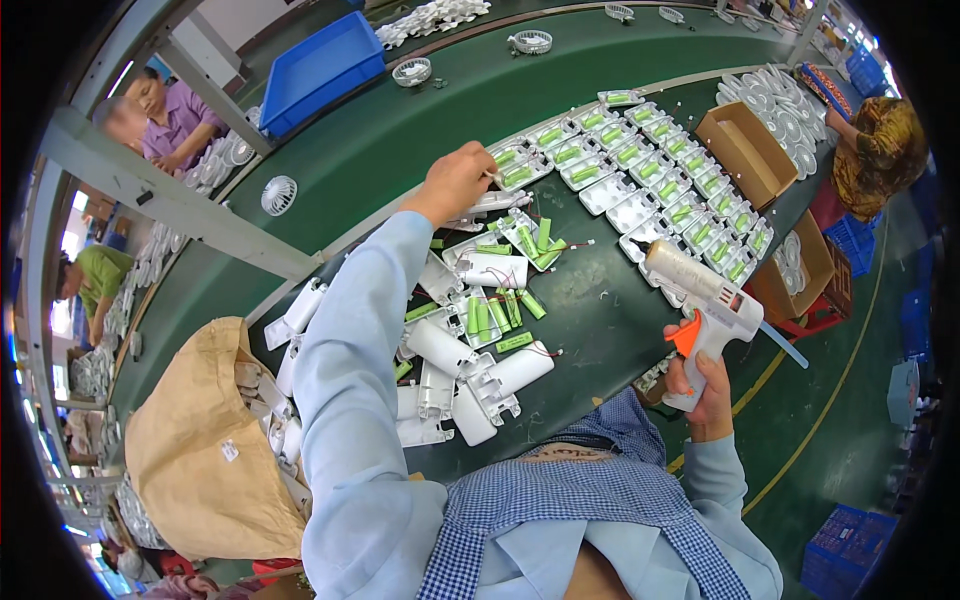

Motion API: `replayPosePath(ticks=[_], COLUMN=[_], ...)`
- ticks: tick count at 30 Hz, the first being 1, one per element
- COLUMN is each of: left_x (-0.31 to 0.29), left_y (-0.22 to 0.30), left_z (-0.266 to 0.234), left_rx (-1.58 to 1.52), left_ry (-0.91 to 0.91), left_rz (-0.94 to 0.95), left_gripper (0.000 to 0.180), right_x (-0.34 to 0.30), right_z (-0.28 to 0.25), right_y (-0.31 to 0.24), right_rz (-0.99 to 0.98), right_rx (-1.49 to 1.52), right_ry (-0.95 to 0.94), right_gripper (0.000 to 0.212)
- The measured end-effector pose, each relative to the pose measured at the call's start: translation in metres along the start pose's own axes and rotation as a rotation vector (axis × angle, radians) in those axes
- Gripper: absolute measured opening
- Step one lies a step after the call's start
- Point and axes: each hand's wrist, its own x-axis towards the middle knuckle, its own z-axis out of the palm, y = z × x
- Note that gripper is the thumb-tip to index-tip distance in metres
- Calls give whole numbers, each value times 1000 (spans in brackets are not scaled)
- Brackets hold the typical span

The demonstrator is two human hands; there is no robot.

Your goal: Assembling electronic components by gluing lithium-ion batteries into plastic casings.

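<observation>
My right hand (703, 392) is wrapped round a white hot glue gun (722, 308) with an orange trigger. The gun carries a pale stick along its top and points up and left, toward rows of white plastic shells (640, 172) holding green batteries. My left hand (455, 185) reaches to the far side of the table, fingers pinched at the left end of a white half-shell (520, 174) with a green battery in it. Under and beside my left forearm lies a loose pile of empty white shells (440, 347) and green batteries (487, 316) with thin wires.
A tan cloth sack (205, 455) of white shells stands at left. Beyond the green table (580, 330) runs a green conveyor (350, 150) with small fan parts and a blue tray (322, 72). Cardboard boxes (745, 155) stand at right. Other people work at left and far right.
</observation>
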Motion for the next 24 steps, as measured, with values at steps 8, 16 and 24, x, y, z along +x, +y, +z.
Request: replayPosePath(ticks=[8, 16, 24], left_x=[-47, -62, -53], left_y=[35, 63, 90], left_z=[-16, -15, -32], left_rx=[-181, -156, -120], left_ry=[-144, -181, -326], left_rz=[-468, -336, -246], left_gripper=[41, 28, 20], right_x=[14, 17, 11], right_z=[8, 10, 3], right_y=[8, 9, 10], right_rz=[11, -23, -32], right_rx=[71, 43, 47], right_ry=[-73, -94, -82], right_gripper=[62, 60, 58])
